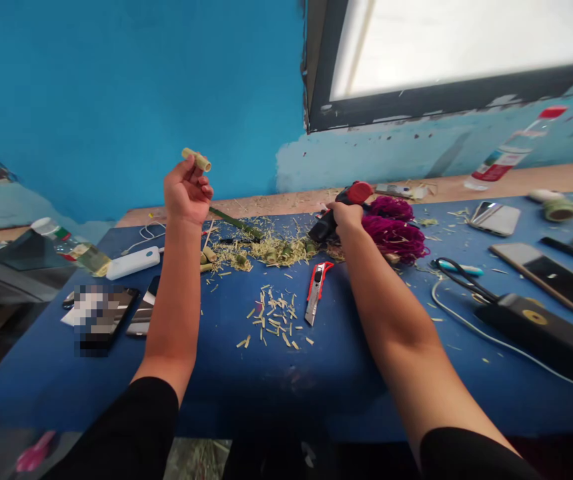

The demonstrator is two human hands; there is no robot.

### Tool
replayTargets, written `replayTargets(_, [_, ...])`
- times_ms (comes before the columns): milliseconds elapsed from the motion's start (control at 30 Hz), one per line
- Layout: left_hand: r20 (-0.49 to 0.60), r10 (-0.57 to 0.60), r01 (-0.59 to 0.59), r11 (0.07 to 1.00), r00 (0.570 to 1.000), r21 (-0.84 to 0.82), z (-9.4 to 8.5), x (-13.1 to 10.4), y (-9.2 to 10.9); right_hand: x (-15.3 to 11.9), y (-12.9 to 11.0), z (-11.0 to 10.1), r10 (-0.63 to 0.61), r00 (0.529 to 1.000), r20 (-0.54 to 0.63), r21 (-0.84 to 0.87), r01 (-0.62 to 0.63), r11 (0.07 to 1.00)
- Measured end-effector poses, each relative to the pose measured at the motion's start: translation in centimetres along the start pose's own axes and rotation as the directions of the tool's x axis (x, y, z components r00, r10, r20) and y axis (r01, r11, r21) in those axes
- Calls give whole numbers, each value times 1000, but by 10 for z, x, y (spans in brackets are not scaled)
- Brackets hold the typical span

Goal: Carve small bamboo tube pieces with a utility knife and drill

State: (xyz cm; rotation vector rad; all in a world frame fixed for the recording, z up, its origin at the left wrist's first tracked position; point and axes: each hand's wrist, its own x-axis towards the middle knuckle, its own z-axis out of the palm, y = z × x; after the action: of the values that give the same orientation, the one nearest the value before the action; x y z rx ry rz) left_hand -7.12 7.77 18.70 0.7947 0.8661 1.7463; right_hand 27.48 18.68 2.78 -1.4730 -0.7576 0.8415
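Note:
Raised above the table on the left, my left hand (189,190) pinches a short pale bamboo tube (197,160), its hollow end showing on the right. My right hand (346,219) reaches to the back of the table and is closed round a black and red tool (355,193) that looks like a cordless drill; its front part is hidden. Just right of this hand lies a bundle of purple string (396,233). A red utility knife (318,292) with its blade out lies between my forearms, beside scattered bamboo chips (276,317).
Shavings (281,252) heap along the back of the blue table (266,380). On the left are a bottle (74,248), a white power strip (133,263) and phones. Another bottle (511,157), a phone (556,275), a black case (541,333) and bamboo pieces (560,209) stand or lie right.

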Motion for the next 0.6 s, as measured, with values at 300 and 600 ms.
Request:
replayTargets(300, [104, 107, -119, 987, 989, 109, -9, 13, -6, 10, -24, 6, 99, 995, 2, 156, -98, 983])
replayTargets(600, [276, 177, -269, 901, 945, 341, -18, 28, -19, 31, -55, -27, -54, 996, 77, 162, 41, 986])
